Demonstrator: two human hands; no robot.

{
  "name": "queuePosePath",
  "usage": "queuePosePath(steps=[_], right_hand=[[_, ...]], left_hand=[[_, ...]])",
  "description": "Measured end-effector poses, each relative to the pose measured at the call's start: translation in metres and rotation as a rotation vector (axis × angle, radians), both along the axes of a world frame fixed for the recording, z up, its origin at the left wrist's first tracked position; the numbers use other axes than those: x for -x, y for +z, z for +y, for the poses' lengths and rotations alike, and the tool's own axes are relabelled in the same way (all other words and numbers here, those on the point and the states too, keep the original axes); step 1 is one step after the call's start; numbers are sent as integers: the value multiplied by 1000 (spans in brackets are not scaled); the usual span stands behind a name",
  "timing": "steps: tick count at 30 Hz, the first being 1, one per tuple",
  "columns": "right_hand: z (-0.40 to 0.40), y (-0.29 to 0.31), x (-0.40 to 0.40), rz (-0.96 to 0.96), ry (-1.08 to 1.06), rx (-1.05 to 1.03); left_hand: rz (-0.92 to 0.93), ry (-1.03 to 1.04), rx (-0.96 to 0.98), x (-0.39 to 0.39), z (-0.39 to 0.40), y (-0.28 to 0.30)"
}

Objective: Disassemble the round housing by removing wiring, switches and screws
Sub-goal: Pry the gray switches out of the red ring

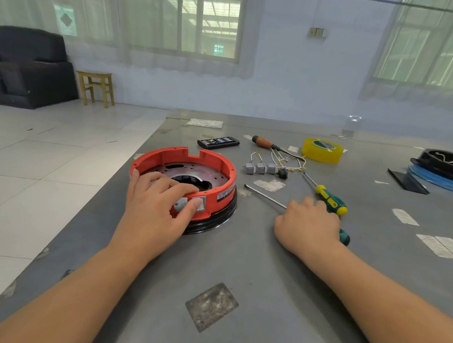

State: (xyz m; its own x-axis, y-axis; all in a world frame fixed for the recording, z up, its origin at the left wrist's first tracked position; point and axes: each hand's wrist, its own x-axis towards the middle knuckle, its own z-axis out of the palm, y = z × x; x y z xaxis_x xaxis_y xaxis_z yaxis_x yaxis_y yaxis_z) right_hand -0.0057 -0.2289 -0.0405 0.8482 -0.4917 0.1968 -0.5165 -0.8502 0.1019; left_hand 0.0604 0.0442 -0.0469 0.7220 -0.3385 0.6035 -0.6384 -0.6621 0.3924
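From the head view, a red round housing (183,183) sits on the grey table (265,273), left of centre, on a black base ring. The left hand (157,206) grips its near rim: fingers curl over the wall into the inside, and the thumb (195,205) presses on the outer face by a small switch panel. Inside the housing lies a metal plate with holes.

The right hand (309,226) rests on the table to the right of the housing, fingers curled round the handle of a screwdriver (266,196); its shaft points far-left, and the dark green handle end sticks out on the right of the hand. A second screwdriver (328,199) (green and yellow handle) lies just beyond the knuckles.

Farther off lie removed switches with wires (265,167), a wooden-handled tool (264,142), a remote (218,142) and a yellow tape roll (323,150). A black round part (452,167) sits at the far right.
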Motion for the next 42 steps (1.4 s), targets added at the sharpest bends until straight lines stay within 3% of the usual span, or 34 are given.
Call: queuePosePath(steps=[12, 17, 23, 42], right_hand=[[-20, 4, 2, -246, 167, -104], [-12, 7, 4, -444, 469, -229], [-5, 2, 8, -309, 740, -145], [-14, -3, 8, -260, 696, 24]], left_hand=[[-48, 58, -69, -11, 7, -5], [-13, 65, -45, -17, 8, -4], [-21, 26, 23, -20, 9, -3], [59, 6, 111, -13, 10, 0]])
